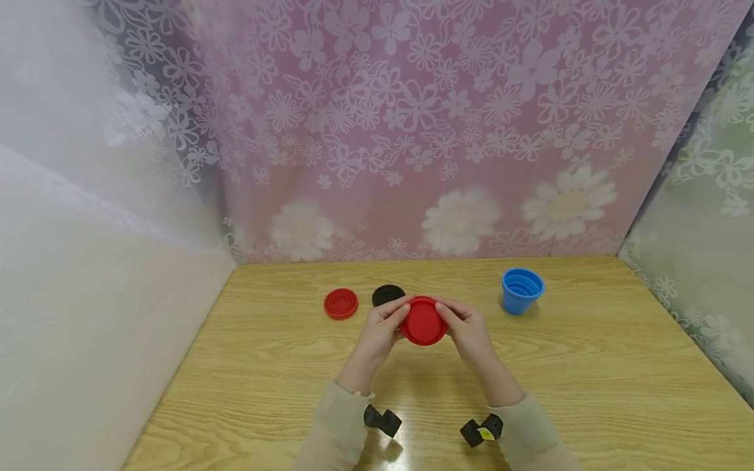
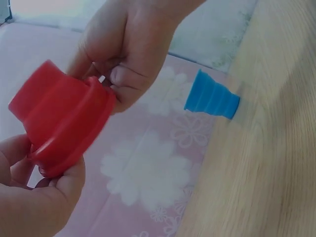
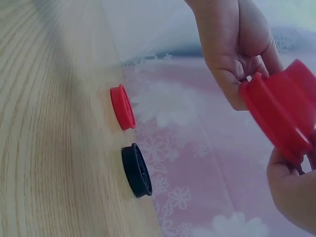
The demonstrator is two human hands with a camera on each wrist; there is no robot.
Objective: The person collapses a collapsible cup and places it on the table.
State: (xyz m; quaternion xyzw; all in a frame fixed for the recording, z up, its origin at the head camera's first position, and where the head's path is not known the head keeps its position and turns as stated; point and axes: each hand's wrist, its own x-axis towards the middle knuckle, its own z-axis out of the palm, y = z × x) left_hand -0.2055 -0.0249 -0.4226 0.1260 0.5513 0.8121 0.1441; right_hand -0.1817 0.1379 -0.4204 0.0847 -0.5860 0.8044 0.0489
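Both hands hold a red collapsible cup (image 1: 423,321) above the table, one hand at each side of its rim. My left hand (image 1: 378,329) pinches the left edge, thumb on the near face. Opposite it, my right hand (image 1: 468,330) pinches the right edge the same way. The cup's wide round side faces the head camera. In the left wrist view, the red cup (image 2: 59,113) shows stepped walls, partly extended, its narrow end pointing away. The right wrist view has the same cup (image 3: 284,108) between the fingers.
A flattened red collapsible cup (image 1: 340,303) lies on the wooden table (image 1: 265,386) at the left. Beside it is a flattened black one (image 1: 387,294), partly behind my left hand. An extended blue collapsible cup (image 1: 521,290) stands upright at the right. Floral curtains (image 1: 412,131) enclose the table.
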